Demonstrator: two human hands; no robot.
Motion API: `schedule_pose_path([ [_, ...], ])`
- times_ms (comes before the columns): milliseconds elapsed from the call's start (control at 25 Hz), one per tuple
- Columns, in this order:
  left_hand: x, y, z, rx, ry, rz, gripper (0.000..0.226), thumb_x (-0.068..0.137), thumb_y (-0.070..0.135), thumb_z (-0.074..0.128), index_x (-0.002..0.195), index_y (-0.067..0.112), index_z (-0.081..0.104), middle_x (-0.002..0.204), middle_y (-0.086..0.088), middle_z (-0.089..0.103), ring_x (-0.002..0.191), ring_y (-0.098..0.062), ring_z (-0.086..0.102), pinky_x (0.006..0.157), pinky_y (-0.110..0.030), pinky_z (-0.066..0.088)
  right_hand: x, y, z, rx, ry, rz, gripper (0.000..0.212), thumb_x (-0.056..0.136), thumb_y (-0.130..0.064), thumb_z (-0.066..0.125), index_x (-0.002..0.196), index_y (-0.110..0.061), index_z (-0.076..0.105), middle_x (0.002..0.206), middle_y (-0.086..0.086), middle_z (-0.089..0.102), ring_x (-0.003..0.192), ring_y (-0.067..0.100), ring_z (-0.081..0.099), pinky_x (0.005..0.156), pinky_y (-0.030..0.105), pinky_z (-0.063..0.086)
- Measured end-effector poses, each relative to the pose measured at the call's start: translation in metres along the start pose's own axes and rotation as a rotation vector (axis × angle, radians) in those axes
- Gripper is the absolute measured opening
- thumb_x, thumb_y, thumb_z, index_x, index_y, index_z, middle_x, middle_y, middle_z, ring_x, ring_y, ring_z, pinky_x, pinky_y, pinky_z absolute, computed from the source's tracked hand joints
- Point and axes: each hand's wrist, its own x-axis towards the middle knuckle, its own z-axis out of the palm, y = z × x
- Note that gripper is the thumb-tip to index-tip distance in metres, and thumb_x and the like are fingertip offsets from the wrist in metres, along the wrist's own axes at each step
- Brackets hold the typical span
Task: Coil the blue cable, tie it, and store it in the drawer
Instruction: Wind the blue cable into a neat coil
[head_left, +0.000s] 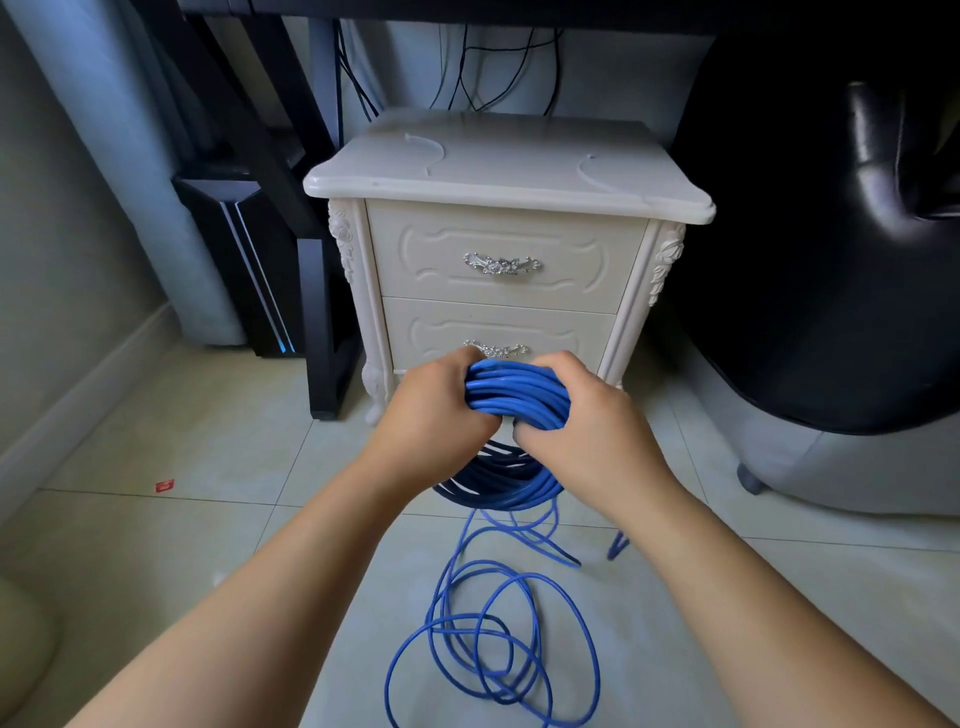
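Observation:
A blue cable (517, 397) is gathered into a thick coil held upright in front of a white bedside cabinet (506, 171). My left hand (434, 410) grips the coil's top from the left and my right hand (582, 415) grips it from the right, fingers curled round the bundle. The coil's lower arc hangs beneath my hands. Loose loops of the same cable lie on the tiled floor below, trailing toward me. Both drawers are closed: the upper drawer (506, 260) and the lower drawer (498, 338), whose silver handle sits just behind the coil.
A black computer tower (249, 260) and a black desk leg (322, 332) stand left of the cabinet. A black chair (831, 260) fills the right side. A small red scrap (165, 486) lies on the floor tiles at the left. Dark cables hang behind the cabinet.

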Motion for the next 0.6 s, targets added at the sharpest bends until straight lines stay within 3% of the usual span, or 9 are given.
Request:
schedule_pose_path([
  [120, 0.003, -0.004, -0.003, -0.123, 0.074, -0.062, 0.014, 0.079, 0.009, 0.062, 0.076, 0.021, 0.055, 0.059, 0.006, 0.056, 0.055, -0.009, 0.048, 0.052, -0.021, 0.037, 0.006, 0.006, -0.004, 0.191, -0.077, 0.108, 0.044, 0.073, -0.033, 0.072, 0.11, -0.043, 0.05, 0.09, -0.015, 0.067, 0.089, 0.013, 0.064, 0.084, 0.039, 0.053],
  [240, 0.005, -0.002, -0.005, -0.476, 0.146, -0.176, 0.015, 0.08, 0.005, 0.067, 0.088, 0.018, 0.064, 0.068, 0.003, 0.062, 0.064, -0.015, 0.056, 0.067, -0.034, 0.048, 0.008, 0.011, -0.001, 0.386, -0.084, 0.163, 0.046, 0.072, -0.034, 0.078, 0.109, -0.041, 0.051, 0.094, -0.012, 0.069, 0.093, 0.009, 0.065, 0.089, 0.036, 0.052],
  [360, 0.006, 0.003, -0.007, -0.764, 0.204, -0.266, 0.021, 0.083, -0.004, 0.064, 0.092, 0.015, 0.065, 0.069, -0.002, 0.059, 0.067, -0.019, 0.055, 0.069, -0.036, 0.047, 0.006, 0.006, 0.007, 0.533, -0.022, 0.179, 0.039, 0.076, -0.03, 0.079, 0.104, -0.034, 0.052, 0.092, -0.006, 0.069, 0.088, 0.009, 0.065, 0.084, 0.029, 0.052],
  [480, 0.004, 0.008, -0.005, -0.879, 0.252, -0.289, 0.022, 0.083, -0.008, 0.061, 0.086, 0.015, 0.063, 0.068, -0.003, 0.057, 0.068, -0.021, 0.053, 0.07, -0.037, 0.048, 0.004, -0.002, 0.012, 0.56, 0.065, 0.212, 0.036, 0.078, -0.033, 0.076, 0.103, -0.031, 0.05, 0.093, -0.004, 0.067, 0.087, 0.009, 0.064, 0.076, 0.025, 0.049],
  [600, 0.001, 0.008, -0.001, -0.982, 0.289, -0.356, 0.02, 0.084, -0.006, 0.061, 0.087, 0.014, 0.063, 0.067, 0.001, 0.058, 0.068, -0.019, 0.055, 0.072, -0.038, 0.051, 0.003, -0.004, 0.016, 0.482, 0.101, 0.223, 0.04, 0.075, -0.046, 0.075, 0.103, -0.035, 0.049, 0.089, -0.011, 0.066, 0.089, 0.007, 0.063, 0.08, 0.031, 0.05],
])
